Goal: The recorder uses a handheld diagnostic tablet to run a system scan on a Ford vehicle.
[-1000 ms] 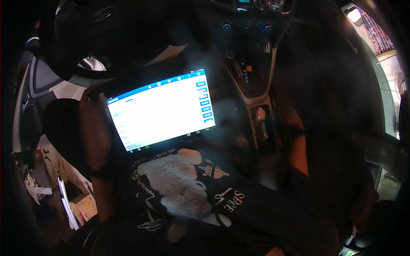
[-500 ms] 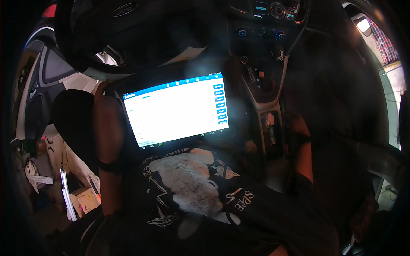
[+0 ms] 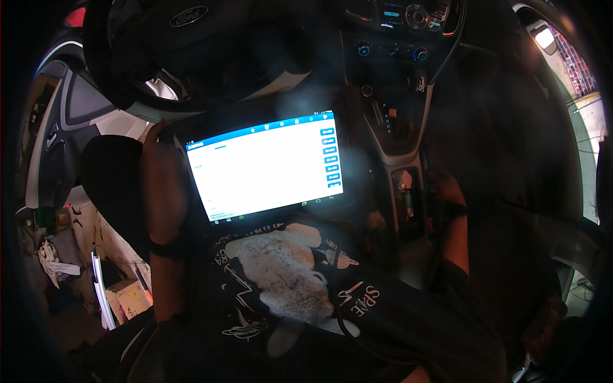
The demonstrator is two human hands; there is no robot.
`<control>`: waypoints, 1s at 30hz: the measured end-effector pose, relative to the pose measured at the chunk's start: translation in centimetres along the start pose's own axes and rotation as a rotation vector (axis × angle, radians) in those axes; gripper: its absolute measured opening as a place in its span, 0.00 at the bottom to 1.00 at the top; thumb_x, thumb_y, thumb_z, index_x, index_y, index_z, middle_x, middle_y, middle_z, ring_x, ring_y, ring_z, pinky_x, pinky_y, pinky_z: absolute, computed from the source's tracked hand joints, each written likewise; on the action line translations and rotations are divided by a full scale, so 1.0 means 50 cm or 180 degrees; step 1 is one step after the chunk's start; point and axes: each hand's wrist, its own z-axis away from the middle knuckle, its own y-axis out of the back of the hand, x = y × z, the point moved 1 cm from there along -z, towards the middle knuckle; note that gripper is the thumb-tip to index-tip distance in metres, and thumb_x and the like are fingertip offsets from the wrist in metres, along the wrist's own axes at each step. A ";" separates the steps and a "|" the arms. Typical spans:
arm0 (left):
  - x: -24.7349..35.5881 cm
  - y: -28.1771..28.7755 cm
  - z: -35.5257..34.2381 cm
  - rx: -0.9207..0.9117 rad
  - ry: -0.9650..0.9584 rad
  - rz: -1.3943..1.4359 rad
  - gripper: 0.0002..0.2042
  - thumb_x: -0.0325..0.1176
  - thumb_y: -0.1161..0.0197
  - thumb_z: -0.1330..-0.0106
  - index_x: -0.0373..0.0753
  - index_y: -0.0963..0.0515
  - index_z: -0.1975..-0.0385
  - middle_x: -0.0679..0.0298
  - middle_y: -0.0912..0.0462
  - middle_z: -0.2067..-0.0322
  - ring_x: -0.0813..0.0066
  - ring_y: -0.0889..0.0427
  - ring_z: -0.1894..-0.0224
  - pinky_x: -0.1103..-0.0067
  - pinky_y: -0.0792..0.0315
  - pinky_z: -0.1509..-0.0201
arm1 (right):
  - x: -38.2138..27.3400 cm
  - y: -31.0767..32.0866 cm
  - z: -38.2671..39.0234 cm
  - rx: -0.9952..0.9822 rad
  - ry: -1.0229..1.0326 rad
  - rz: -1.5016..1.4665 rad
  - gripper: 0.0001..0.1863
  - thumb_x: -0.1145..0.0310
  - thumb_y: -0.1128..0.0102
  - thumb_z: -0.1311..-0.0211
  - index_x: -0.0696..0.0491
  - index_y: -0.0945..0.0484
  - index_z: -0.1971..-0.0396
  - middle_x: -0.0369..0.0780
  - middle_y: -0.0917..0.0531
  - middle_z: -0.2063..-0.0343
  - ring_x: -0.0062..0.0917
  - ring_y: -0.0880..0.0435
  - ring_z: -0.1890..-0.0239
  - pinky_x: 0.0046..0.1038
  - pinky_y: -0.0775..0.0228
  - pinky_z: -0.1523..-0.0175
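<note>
I sit in a car's driver seat with a black tablet (image 3: 268, 167) propped on my lap, its white screen lit with a blue bar on top and a column of blue buttons on the right. My left hand (image 3: 161, 171) grips the tablet's left edge, fingers reaching up behind it. Over by the centre console, my right hand (image 3: 442, 189) lies in the dark, a black band on its wrist; its fingers are not clear. My black shirt with a pale print (image 3: 281, 274) fills the lower middle.
The steering wheel (image 3: 191, 38) arcs just above the tablet. The centre console (image 3: 402, 185) with the gear lever and radio controls (image 3: 408, 16) runs down the right. The open door side at the left shows papers and cloth (image 3: 121, 293) on the ground.
The view has tilted so the steering wheel and dashboard sit lower in the picture. The tablet stays in my left hand, and the right hand stays by the console.
</note>
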 end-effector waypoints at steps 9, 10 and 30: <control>-0.033 0.014 0.004 -0.0072 0.0087 -0.0207 0.31 0.56 0.55 0.22 0.39 0.39 0.28 0.48 0.31 0.34 0.52 0.30 0.32 0.64 0.35 0.30 | 0.051 -0.004 -0.030 0.0172 0.0458 0.0013 0.23 0.64 0.36 0.37 0.56 0.22 0.43 0.47 0.19 0.46 0.38 0.20 0.46 0.39 0.28 0.40; -0.030 0.013 0.004 -0.0068 0.0083 -0.0207 0.31 0.56 0.55 0.22 0.39 0.39 0.28 0.48 0.31 0.34 0.52 0.30 0.32 0.64 0.35 0.30 | 0.052 -0.004 -0.033 0.0040 0.0302 -0.0050 0.27 0.67 0.35 0.41 0.54 0.24 0.40 0.47 0.21 0.42 0.41 0.22 0.41 0.40 0.29 0.36; -0.013 0.003 -0.010 -0.0036 -0.0001 -0.0189 0.32 0.57 0.54 0.22 0.38 0.38 0.29 0.48 0.28 0.37 0.55 0.26 0.36 0.66 0.34 0.33 | 0.246 -0.030 -0.151 0.0825 0.1679 0.1037 0.25 0.59 0.43 0.29 0.58 0.25 0.38 0.53 0.20 0.41 0.42 0.21 0.38 0.42 0.29 0.37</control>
